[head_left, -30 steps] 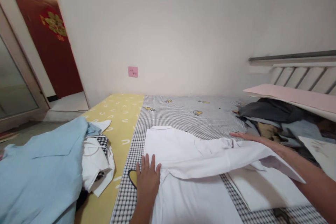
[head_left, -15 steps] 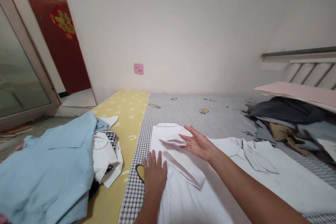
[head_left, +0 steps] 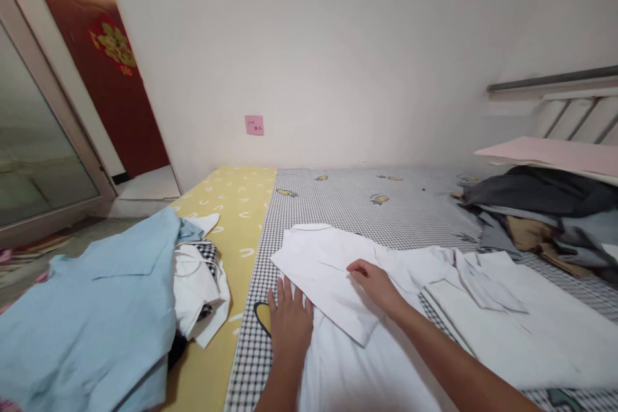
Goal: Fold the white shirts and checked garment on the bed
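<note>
A white shirt [head_left: 333,251] lies partly folded on the checked bedding in front of me, with one flap folded over its upper part and a section stretching right. My left hand [head_left: 291,318] rests flat at its left edge, fingers spread, beneath the flap's lower edge. Fingers curled together, my right hand [head_left: 371,280] pinches the fabric near the middle of the upper part. Another white garment [head_left: 545,322] is laid out to the right, partly under the stretched section.
Left of me, a light blue shirt [head_left: 96,309] tops a clothes pile beside a bunched white piece [head_left: 193,283]. Dark and brown clothes [head_left: 535,206] are heaped at the right below a pink board [head_left: 550,151]. A wall [head_left: 338,64] bounds the bed's far side.
My right hand has gone from open, fingers spread, to pinching the fabric. The white flap has swung left and lies flatter, with the shirt now drawn out to the right. My left hand stays put.
</note>
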{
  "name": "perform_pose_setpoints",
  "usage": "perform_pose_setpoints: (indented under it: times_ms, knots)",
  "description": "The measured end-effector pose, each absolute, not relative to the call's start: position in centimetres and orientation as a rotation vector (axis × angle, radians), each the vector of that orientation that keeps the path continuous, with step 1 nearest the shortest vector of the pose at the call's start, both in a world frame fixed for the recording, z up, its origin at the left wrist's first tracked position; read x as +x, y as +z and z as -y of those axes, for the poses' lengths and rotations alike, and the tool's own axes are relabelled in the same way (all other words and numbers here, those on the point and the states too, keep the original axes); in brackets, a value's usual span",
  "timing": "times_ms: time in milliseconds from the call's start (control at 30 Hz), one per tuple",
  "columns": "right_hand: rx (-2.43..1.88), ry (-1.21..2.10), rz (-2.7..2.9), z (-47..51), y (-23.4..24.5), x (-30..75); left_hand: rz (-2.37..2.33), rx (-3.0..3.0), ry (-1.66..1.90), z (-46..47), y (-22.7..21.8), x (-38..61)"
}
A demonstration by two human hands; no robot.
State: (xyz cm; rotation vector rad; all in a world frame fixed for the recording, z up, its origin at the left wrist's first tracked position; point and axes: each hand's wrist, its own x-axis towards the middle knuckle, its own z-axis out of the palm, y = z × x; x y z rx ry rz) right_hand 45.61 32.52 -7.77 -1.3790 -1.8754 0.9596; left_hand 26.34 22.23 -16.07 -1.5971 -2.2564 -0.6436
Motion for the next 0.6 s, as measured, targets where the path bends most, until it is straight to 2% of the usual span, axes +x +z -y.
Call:
perform_pose_setpoints:
  times_ms: [300,433,600]
  knots:
    - [-1.545,0.596,2.075,-34.4,-10.5,41.0,2.226,-1.588,-0.658,-22.6,-17.4,25.9]
    - [-1.486,0.646,2.028,-34.5,-10.0,40.9,2.236,-1.568,-0.656,-22.6,-17.2,25.9]
    - [-1.329,0.882,1.915,-34.0,-8.2,44.7,2.259,-1.562,-0.618,-22.5,-16.7,26.2]
